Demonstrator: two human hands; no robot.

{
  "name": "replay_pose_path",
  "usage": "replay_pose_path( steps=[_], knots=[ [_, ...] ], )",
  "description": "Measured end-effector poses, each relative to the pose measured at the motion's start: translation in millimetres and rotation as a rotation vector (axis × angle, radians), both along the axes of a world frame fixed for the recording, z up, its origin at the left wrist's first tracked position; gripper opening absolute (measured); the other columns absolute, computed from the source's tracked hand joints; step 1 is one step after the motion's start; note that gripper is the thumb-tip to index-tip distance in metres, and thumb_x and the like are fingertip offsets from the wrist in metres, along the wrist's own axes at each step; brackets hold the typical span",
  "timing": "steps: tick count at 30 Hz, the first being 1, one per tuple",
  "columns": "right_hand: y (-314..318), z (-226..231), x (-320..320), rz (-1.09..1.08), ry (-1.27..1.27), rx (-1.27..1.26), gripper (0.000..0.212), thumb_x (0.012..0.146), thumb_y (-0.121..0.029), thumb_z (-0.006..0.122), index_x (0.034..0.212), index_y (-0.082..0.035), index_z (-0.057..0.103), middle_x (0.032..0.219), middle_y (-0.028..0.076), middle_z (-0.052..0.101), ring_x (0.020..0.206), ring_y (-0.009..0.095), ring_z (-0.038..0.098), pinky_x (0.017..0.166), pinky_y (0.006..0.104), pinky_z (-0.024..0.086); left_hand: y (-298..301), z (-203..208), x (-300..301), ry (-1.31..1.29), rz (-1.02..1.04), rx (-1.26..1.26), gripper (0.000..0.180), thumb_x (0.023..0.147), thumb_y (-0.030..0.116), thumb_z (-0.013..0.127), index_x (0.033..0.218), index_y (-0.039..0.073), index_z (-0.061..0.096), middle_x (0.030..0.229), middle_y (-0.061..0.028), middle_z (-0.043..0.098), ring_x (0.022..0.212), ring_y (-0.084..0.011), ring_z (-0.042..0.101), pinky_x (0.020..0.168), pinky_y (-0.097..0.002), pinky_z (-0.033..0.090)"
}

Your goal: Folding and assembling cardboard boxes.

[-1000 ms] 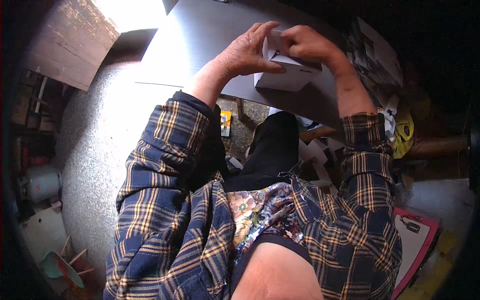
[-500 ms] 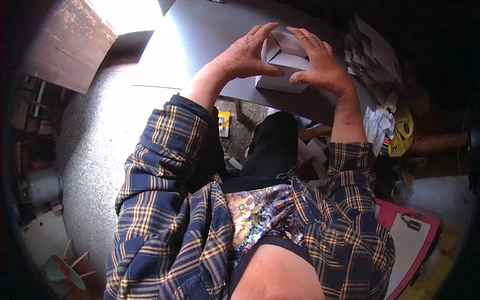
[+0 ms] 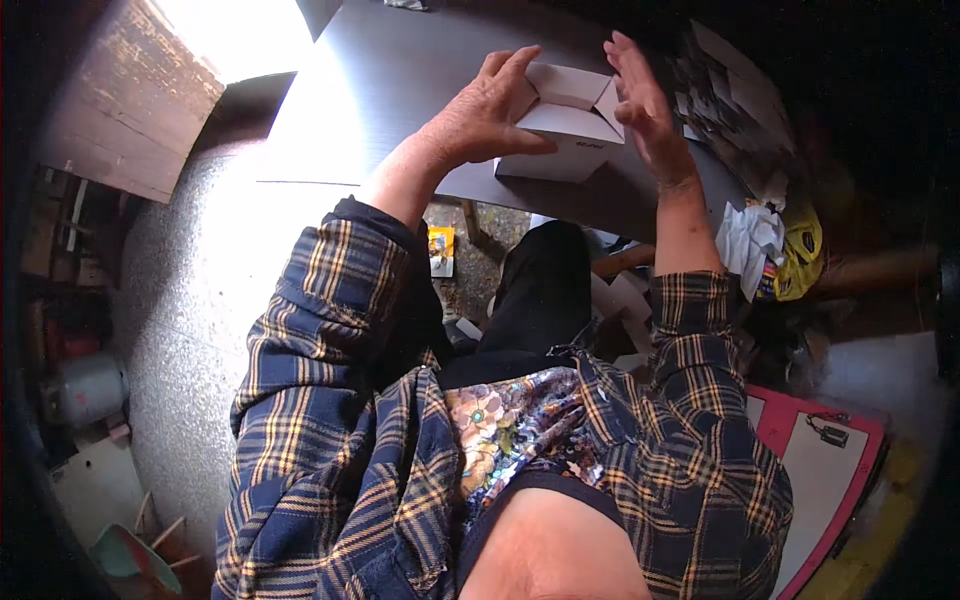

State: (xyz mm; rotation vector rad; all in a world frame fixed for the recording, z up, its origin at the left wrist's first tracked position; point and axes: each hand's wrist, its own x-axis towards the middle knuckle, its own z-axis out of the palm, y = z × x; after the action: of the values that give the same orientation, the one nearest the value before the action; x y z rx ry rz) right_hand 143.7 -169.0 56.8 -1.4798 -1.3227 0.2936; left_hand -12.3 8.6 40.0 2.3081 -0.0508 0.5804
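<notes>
Standing in the upper middle of the frame, a white box (image 3: 550, 160) rests on a grey table (image 3: 420, 80), near the table's lower edge. Its top looks open, with pale flaps and inner walls visible between the two hands. The left hand (image 3: 487, 112) is at the left side of the box, with a wide gap between thumb and fingers; its thumb lies across the front upper edge, but I cannot tell if it presses there. The right hand (image 3: 648, 112) is raised at the right side of the box, the fingers pointing to the top of the frame, the thumb near the right edge; it is spread and grasps nothing that I can see. Farther to the right, in the dim upper right of the frame, there is a pile of pale flat pieces (image 3: 735, 95). Below it are a crumpled white wrapping (image 3: 753, 240) and a yellow bag (image 3: 802, 262). Under the table, a yellow packet (image 3: 440, 250) lies on the speckled floor (image 3: 190, 310). A worn wooden panel (image 3: 140, 100) fills the upper left, and a white board with pink border (image 3: 820, 470) is at the lower right.
</notes>
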Motion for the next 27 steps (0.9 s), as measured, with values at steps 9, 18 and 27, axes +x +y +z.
replay_pose_path(
  steps=[9, 18, 27],
  knots=[
    [-1, -11, -17, -0.19, -0.368, -0.261, 0.116, 0.058, -0.081, 0.056, 0.14, -0.004, 0.028, 0.139, 0.021, 0.031, 0.13, 0.034, 0.033, 0.107, 0.0408, 0.028, 1, -1, 3, 0.042, -0.001, 0.012, 0.096, 0.061, 0.031, 0.082, 0.138, 0.008, 0.03, 0.133, -0.0174, 0.034, 0.126, -0.0334, 0.038, 0.105, -0.0397, 0.037],
    [15, 21, -34, -0.255, -0.809, -0.597, 0.115, 0.057, -0.07, 0.067, 0.139, -0.001, 0.028, 0.14, 0.024, 0.032, 0.134, 0.035, 0.025, 0.11, 0.0459, 0.019, 16, 3, -3, -0.015, -0.08, 0.036, 0.088, 0.059, 0.034, 0.082, 0.129, 0.002, 0.041, 0.13, -0.0197, 0.037, 0.125, -0.034, 0.037, 0.104, -0.0385, 0.036],
    [14, 26, -58, -0.19, -0.756, -0.353, 0.103, 0.051, -0.033, 0.079, 0.136, -0.001, 0.031, 0.128, 0.018, 0.041, 0.123, 0.035, 0.037, 0.106, 0.042, 0.026, -1, 22, -15, -0.081, -0.09, 0.029, 0.096, 0.056, 0.024, 0.084, 0.136, 0.009, 0.032, 0.134, -0.0182, 0.035, 0.122, -0.0382, 0.039, 0.102, -0.041, 0.037]
  ],
)
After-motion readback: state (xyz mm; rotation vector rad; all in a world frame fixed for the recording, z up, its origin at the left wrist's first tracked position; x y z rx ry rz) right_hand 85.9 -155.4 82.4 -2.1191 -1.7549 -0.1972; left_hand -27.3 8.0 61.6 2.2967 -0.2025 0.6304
